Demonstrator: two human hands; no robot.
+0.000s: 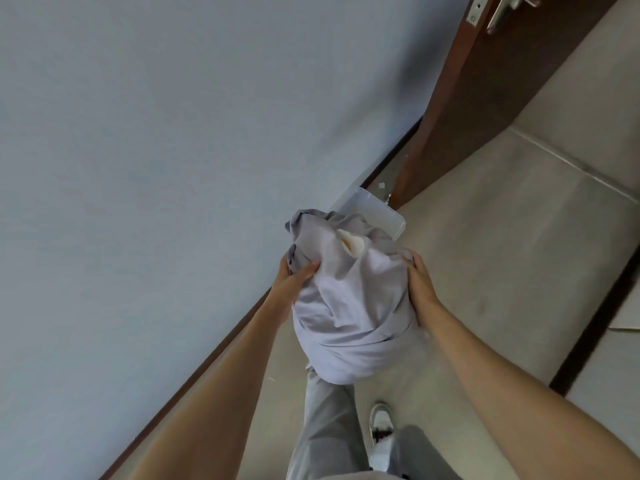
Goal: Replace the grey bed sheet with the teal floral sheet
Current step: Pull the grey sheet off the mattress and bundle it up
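The grey bed sheet is bunched into a round bundle held in front of me above the floor. A small cream patch shows near its top. My left hand grips its left side, thumb curled over the cloth. My right hand clasps the right side with fingers wrapped around the bundle. The teal floral sheet is not in view.
A white plastic bin stands on the floor just beyond the bundle, against the pale blue wall. A brown door with a metal handle stands at upper right. Beige floor tiles spread to the right. My grey trousers and white shoe show below.
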